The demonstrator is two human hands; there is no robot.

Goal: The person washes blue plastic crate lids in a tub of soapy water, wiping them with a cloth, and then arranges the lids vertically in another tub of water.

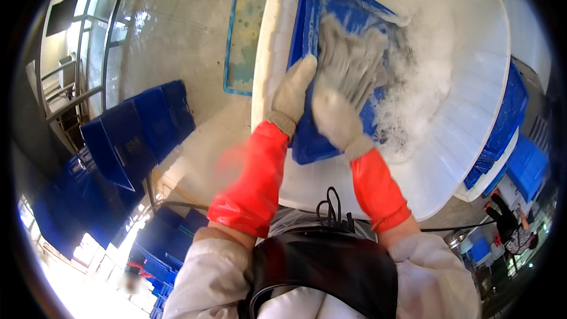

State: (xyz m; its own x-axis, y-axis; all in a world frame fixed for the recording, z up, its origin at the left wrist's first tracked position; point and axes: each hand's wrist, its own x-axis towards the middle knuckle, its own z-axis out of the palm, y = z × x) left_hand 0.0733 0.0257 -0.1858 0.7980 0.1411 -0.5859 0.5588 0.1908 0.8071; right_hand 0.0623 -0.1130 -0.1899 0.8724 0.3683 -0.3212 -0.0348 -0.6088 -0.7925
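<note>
A blue plastic crate [305, 144] stands tilted inside a large white plastic tub [471, 84] of foamy water. My left hand [292, 88], in a pale knit glove over a red rubber sleeve, grips the crate's left rim. A wet grey cloth [352, 60] lies spread over the crate's inner face, streaked with suds. Its near end is in my right hand [336, 117], gloved the same way and blurred by motion; the fingertips are hard to make out. White foam [427, 71] covers the water to the right of the crate.
Stacked blue crates [137, 128] stand on the left. A shallow blue-rimmed tray [228, 53] lies on the wet floor [195, 31] beyond the tub's left side. More blue crates [500, 119] are past the tub's right wall. Farther right is another person [509, 226].
</note>
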